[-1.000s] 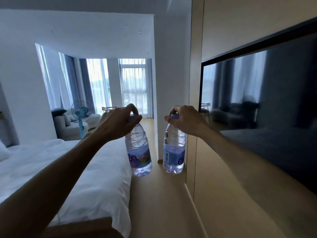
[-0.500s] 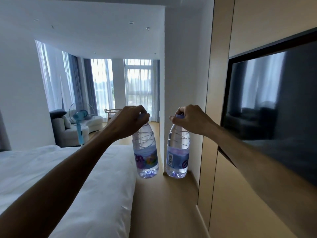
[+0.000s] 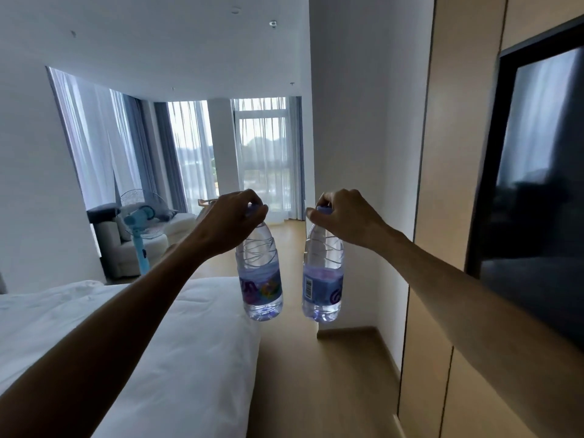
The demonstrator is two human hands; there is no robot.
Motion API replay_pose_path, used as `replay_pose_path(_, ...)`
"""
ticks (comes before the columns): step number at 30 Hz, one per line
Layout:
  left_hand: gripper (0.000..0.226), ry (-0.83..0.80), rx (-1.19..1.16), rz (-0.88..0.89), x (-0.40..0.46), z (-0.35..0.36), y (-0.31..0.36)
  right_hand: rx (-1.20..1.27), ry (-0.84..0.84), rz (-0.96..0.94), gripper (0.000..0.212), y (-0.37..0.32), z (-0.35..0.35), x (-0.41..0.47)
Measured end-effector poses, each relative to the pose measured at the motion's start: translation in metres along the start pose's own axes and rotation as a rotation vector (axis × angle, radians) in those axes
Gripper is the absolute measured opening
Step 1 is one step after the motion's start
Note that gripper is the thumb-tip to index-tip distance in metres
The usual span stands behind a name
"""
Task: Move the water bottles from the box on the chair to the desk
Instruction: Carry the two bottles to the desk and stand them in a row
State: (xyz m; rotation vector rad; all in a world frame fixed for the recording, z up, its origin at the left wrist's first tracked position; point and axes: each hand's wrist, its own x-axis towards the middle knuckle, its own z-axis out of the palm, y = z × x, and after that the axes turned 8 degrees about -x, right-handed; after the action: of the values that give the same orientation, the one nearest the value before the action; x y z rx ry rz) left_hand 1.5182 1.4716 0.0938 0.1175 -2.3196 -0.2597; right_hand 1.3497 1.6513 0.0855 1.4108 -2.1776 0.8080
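Both hands are raised ahead of me, each pinching a bottle by its cap. Left hand [image 3: 235,219]: fingers curled round the cap of the left bottle [image 3: 261,279], which hangs upright in the air over the edge of the bed [image 3: 164,343]. Right hand [image 3: 343,216]: fingers curled round the cap of the right bottle [image 3: 323,276], which hangs upright just beside the first, not touching it, above the floor [image 3: 316,390]. I see a dark screen [image 3: 537,184] on the wall panel at right. Farther off stand a blue fan [image 3: 139,229], a sofa [image 3: 136,245] and curtained windows [image 3: 262,156].
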Motion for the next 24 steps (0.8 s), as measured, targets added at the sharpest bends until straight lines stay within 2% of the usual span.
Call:
replay_pose_path(6,0.036,-0.042,0.059,-0.056,0.084,0.055,-0.074,0.006,-0.042,-0.071,0.025,0.069,0.051,0.105)
replay_pose_path(13,0.036,0.005,0.102,-0.08,0.164,0.116,-0.162,0.014,-0.007,-0.075,0.024,0.133,0.12,0.212)
replay_pose_path(20,0.033,0.04,0.118,-0.076,0.234,0.181,-0.283,0.016,-0.028,-0.062,0.024,0.188,0.207,0.319)
replay_pose_path(24,0.032,0.003,0.093,-0.086,0.283,0.213,-0.357,-0.003,-0.056,-0.041,0.023,0.214,0.256,0.386)
